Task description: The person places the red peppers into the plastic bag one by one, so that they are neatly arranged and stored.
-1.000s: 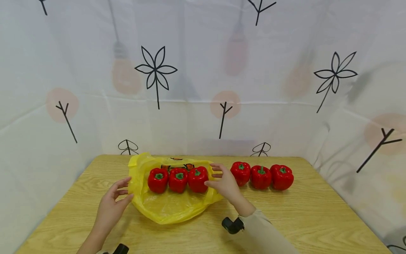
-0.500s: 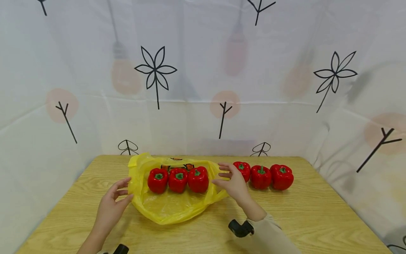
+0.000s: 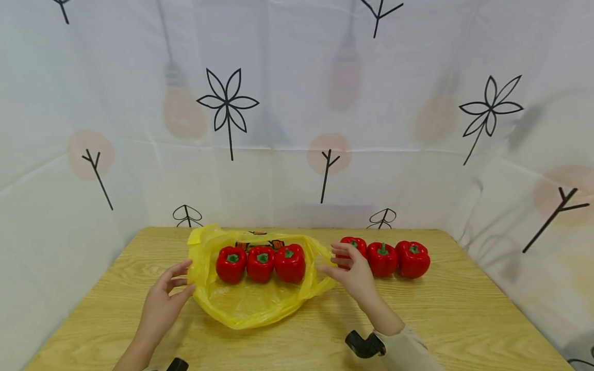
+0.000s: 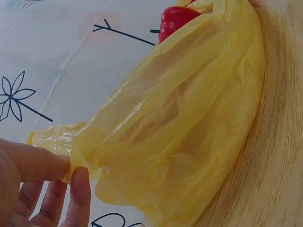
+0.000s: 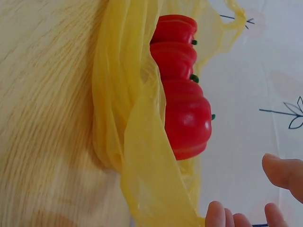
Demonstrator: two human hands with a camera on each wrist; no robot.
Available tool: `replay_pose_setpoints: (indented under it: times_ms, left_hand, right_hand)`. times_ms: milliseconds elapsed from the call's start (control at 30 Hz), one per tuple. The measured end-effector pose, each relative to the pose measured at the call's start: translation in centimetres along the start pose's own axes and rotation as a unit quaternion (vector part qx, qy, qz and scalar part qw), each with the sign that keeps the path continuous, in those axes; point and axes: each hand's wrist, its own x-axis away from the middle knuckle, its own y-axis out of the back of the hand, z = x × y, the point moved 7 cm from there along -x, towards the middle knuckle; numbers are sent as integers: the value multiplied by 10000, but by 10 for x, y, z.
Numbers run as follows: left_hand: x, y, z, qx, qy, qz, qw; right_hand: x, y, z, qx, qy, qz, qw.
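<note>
A yellow plastic bag [image 3: 246, 304] lies with its mouth spread toward me, three red bell peppers [image 3: 260, 264] in a row inside it. My left hand [image 3: 162, 299] pinches the bag's left edge between thumb and a finger, plainly seen in the left wrist view. Beside the bag's right handle, my right hand [image 3: 356, 275] hovers with thumb and fingers apart and nothing between them. In the right wrist view its fingertips [image 5: 215, 215] are close to the bag's edge; whether they touch it I cannot tell. The right hand partly covers a bell pepper [image 3: 355, 241] outside the bag.
Two more red bell peppers [image 3: 382, 259] stand beside the partly covered one, in a row right of the bag. Everything rests on a wooden table [image 3: 445, 309]. A patterned cloth [image 3: 287, 175] hangs behind and at both sides.
My right hand has moved right, away from the bagged peppers, and now overlaps the nearest pepper outside. The bag's right handle spread slightly rightward. My left hand stays in place.
</note>
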Motion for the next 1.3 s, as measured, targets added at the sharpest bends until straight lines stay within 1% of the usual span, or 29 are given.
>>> replay_pose_setpoints:
  times_ms: [100, 400, 733, 900, 1000, 1167, 1300]
  left_hand:
    - [0, 0, 0, -38, 57, -4, 10000]
    - [1, 0, 0, -18, 22, -20, 10000]
    - [1, 0, 0, 75, -128, -23, 9999]
    - [1, 0, -2, 47, -215, -73, 9997]
    - [1, 0, -3, 63, -169, -65, 9998]
    - [1, 0, -2, 66, -101, -44, 9999]
    - [2, 1, -2, 59, -151, -71, 9998]
  right_hand:
    - [2, 3, 0, -18, -12, -59, 10000]
    - [6, 14, -4, -30, -41, -173, 9998]
    - [9, 27, -7, 66, -6, -257, 9996]
    - [13, 36, -11, 129, -137, -302, 9994]
    - [14, 41, -12, 126, -155, -360, 9992]
    - [18, 53, -17, 278, -123, -453, 9985]
    - [20, 64, -22, 299, -140, -525, 9981]
